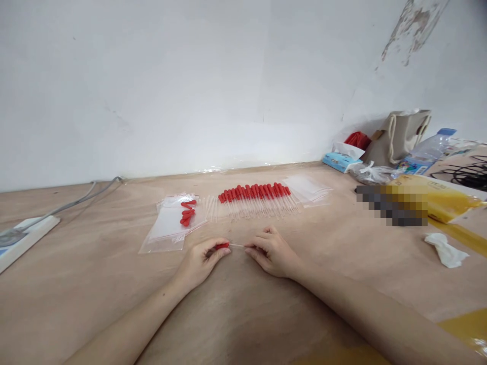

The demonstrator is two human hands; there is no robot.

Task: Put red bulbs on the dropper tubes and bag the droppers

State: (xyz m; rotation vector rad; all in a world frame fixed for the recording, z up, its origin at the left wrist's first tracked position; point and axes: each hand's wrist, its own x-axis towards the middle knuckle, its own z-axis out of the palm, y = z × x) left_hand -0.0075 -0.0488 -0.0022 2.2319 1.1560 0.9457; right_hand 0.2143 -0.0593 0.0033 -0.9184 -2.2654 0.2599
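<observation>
Between finger and thumb, my left hand (pixel 202 261) pinches a red rubber dropper bulb (pixel 222 246). A thin clear tube (pixel 237 246) runs from the bulb's end to my right hand (pixel 276 256), whose closed fingertips grip its other end. How deep the tube sits in the bulb is hidden. Just beyond my hands lies a row of assembled droppers (pixel 254 193) with red bulbs at the far end and clear tubes towards me. Several bare tubes (pixel 211 209) lie at its left. Loose red bulbs (pixel 187 217) rest on clear zip bags (pixel 164 230).
More clear bags (pixel 307 188) lie right of the row. At far left is a power strip (pixel 28 241) with a grey cable. To the right are a tissue pack (pixel 342 161), a cloth bag (pixel 397 137), a plastic bottle (pixel 428 152), a yellow package (pixel 433 195) and a crumpled tissue (pixel 446 251).
</observation>
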